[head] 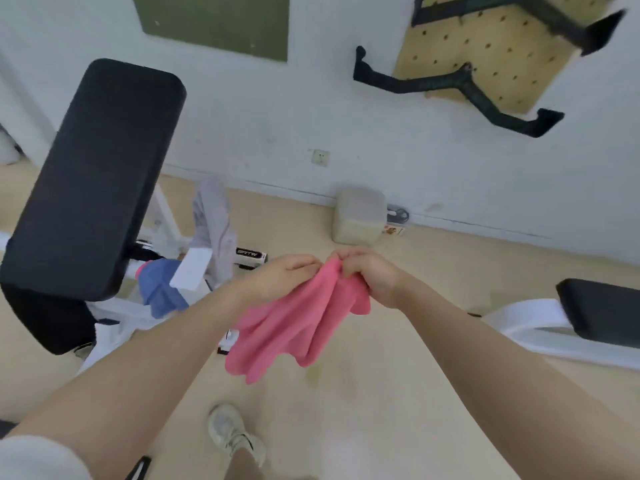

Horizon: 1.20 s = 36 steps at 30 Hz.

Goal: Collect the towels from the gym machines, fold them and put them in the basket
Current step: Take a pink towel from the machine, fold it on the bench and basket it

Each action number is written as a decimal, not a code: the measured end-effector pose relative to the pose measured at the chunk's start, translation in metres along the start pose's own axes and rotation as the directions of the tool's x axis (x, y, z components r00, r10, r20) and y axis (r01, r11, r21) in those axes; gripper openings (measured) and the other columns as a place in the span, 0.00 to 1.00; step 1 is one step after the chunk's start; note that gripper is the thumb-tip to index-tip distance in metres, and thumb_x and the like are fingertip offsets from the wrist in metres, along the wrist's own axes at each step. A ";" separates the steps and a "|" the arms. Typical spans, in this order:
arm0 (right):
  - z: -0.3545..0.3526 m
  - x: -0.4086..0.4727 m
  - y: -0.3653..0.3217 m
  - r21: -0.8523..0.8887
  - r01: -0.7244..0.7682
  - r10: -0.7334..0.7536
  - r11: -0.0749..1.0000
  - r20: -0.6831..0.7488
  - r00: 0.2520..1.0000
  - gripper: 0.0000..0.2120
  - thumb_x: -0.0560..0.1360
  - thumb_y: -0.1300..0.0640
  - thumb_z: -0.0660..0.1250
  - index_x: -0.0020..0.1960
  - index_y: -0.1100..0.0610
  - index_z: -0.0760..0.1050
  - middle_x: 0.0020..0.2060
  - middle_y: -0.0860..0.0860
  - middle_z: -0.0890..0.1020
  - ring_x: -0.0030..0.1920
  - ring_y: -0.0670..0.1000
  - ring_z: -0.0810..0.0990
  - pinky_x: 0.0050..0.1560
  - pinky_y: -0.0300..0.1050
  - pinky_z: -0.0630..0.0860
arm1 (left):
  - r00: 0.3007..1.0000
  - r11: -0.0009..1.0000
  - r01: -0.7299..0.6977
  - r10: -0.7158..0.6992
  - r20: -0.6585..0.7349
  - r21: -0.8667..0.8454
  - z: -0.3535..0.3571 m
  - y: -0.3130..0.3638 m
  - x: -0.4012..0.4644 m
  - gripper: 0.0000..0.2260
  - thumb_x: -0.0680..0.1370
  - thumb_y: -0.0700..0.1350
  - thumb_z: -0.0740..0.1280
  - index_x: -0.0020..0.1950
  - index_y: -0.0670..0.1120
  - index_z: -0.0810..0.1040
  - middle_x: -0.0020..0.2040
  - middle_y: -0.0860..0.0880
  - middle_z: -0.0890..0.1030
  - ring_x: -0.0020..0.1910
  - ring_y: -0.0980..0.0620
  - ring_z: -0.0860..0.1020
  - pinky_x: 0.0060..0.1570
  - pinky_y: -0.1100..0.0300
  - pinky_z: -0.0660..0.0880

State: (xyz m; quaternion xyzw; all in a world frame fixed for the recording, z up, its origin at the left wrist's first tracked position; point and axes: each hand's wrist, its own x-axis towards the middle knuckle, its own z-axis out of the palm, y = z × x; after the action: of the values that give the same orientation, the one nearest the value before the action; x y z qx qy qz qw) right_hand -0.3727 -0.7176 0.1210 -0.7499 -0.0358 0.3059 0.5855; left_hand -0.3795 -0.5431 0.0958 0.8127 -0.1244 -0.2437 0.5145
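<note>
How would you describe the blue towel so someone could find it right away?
Start at the big black bench pad on the left. Below its near end, the blue towel hangs on the white frame. The towel beside it is grey; the pink one is in hand.

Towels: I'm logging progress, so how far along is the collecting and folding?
Done: the pink towel is off the machines. In hand: the left hand and right hand pinch its top edge, and it hangs unfolded. Left: a blue towel and a grey towel lie on the machine. No basket is in view.
</note>
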 end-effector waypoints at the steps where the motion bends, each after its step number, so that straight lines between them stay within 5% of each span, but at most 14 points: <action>1: -0.016 -0.027 0.011 0.042 0.007 -0.005 0.999 -0.043 0.999 0.08 0.56 0.64 0.58 0.34 0.60 0.72 0.27 0.53 0.73 0.28 0.49 0.70 0.27 0.38 0.64 | 0.999 0.999 0.009 -0.007 0.048 -0.044 0.024 0.010 0.004 0.13 0.82 0.45 0.56 0.46 0.48 0.79 0.39 0.57 0.79 0.39 0.60 0.74 0.44 0.61 0.69; 4: -0.063 -0.105 0.045 0.112 -0.003 0.022 0.994 -0.168 0.986 0.10 0.57 0.65 0.60 0.36 0.62 0.75 0.27 0.55 0.74 0.27 0.52 0.71 0.24 0.37 0.63 | 0.980 0.997 0.020 -0.006 0.200 -0.068 0.093 0.043 0.012 0.11 0.78 0.51 0.60 0.43 0.49 0.79 0.40 0.53 0.77 0.41 0.55 0.72 0.43 0.59 0.67; 8: -0.124 -0.186 0.082 0.146 -0.021 0.072 0.989 -0.352 0.933 0.04 0.61 0.61 0.66 0.35 0.55 0.78 0.33 0.59 0.74 0.31 0.57 0.69 0.25 0.40 0.62 | 0.942 0.997 -0.027 0.050 0.331 -0.073 0.173 0.096 0.032 0.18 0.79 0.49 0.61 0.30 0.54 0.80 0.29 0.61 0.77 0.31 0.64 0.73 0.37 0.68 0.67; 13: -0.187 -0.253 0.126 0.044 -0.013 0.039 0.999 -0.675 0.737 0.11 0.76 0.65 0.59 0.37 0.55 0.73 0.29 0.49 0.73 0.25 0.41 0.71 0.27 0.32 0.67 | 0.932 0.993 -0.115 0.097 0.349 0.032 0.263 0.137 0.085 0.21 0.78 0.53 0.63 0.49 0.34 0.77 0.41 0.46 0.77 0.41 0.52 0.72 0.45 0.57 0.67; 17: -0.260 -0.282 0.163 -0.070 -0.134 0.019 0.989 -0.821 0.570 0.08 0.75 0.63 0.60 0.42 0.62 0.77 0.34 0.54 0.77 0.36 0.49 0.73 0.37 0.45 0.70 | 0.890 0.964 -0.225 0.144 0.432 0.142 0.331 0.175 0.145 0.30 0.69 0.64 0.63 0.48 0.34 0.74 0.39 0.47 0.73 0.38 0.53 0.70 0.41 0.57 0.65; 20: -0.332 -0.302 0.185 -0.139 -0.208 -0.025 0.968 -0.881 0.473 0.08 0.73 0.63 0.60 0.46 0.63 0.78 0.43 0.59 0.81 0.42 0.53 0.76 0.44 0.48 0.73 | 0.851 0.935 -0.287 0.150 0.503 0.206 0.380 0.209 0.199 0.26 0.71 0.61 0.63 0.47 0.36 0.73 0.39 0.49 0.71 0.38 0.54 0.69 0.41 0.57 0.65; 25: -0.444 -0.335 0.219 -0.064 -0.262 0.031 0.963 -0.940 0.340 0.06 0.74 0.61 0.61 0.42 0.60 0.75 0.38 0.51 0.78 0.41 0.52 0.74 0.36 0.42 0.69 | 0.818 0.910 -0.314 0.114 0.564 0.272 0.462 0.270 0.299 0.13 0.77 0.52 0.64 0.39 0.46 0.68 0.34 0.52 0.69 0.34 0.53 0.67 0.37 0.57 0.64; 31: -0.565 -0.390 0.260 0.097 -0.232 0.157 0.968 -0.953 0.258 0.05 0.73 0.63 0.61 0.41 0.57 0.74 0.33 0.46 0.74 0.38 0.49 0.72 0.34 0.41 0.67 | 0.848 0.921 -0.266 0.084 0.523 0.283 0.556 0.333 0.386 0.12 0.76 0.49 0.67 0.36 0.47 0.69 0.34 0.51 0.72 0.33 0.54 0.69 0.35 0.61 0.65; 36: -0.652 -0.435 0.301 0.216 -0.144 0.247 0.966 -0.932 0.264 0.05 0.73 0.64 0.64 0.40 0.57 0.75 0.33 0.47 0.74 0.36 0.47 0.72 0.33 0.38 0.67 | 0.840 0.862 -0.351 0.116 0.530 0.367 0.632 0.375 0.436 0.13 0.77 0.44 0.65 0.34 0.47 0.66 0.33 0.52 0.70 0.32 0.53 0.69 0.33 0.60 0.64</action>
State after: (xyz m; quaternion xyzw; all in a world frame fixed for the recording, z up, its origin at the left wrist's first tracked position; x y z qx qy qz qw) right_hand -0.4903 -1.5488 0.1143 -0.7558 0.4249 -0.1288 0.4812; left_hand -0.3217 -1.3957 0.0932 0.7981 -0.4044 -0.3395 0.2902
